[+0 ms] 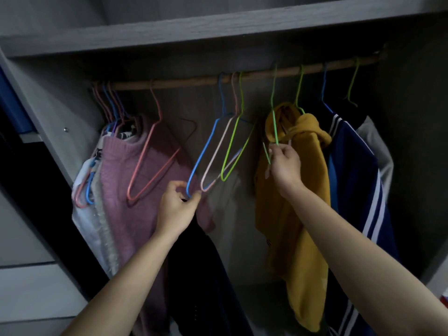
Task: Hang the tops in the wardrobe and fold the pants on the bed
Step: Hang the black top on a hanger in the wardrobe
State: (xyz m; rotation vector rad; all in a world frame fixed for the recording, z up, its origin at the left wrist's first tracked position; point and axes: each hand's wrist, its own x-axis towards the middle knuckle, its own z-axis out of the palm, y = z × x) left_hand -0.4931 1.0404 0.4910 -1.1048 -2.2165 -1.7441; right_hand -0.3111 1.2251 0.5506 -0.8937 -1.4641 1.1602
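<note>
Two pinches to report from my end. My left hand (178,206) has thumb and curled fingers closed on the bottom corner of a bare blue hanger (204,147), whose hook sits over the wooden rail (194,81) near its middle. My right hand (284,163) has its fingertips nipped tight on the thin wire of a green hanger (275,127), which hooks onto the rail just right of the middle.

Directly behind that right hand, the yellow top (293,214) hangs bunched below the rail. Two green hooks rise from its collar, and I cannot tell which one carries it. Further right under the rail hangs a navy striped jacket (351,170), with a pale garment (378,151) behind it at the rail's far right end.

Just left of the blue hanger, a bare salmon hanger (146,154) dangles from the rail. Beyond it, a pink sweater (121,170) hangs at the rail's left end, packed beside several other clothes. A dark garment (194,263) falls away beneath my left wrist; what holds it is hidden. Above the rail runs a grey shelf (194,30).
</note>
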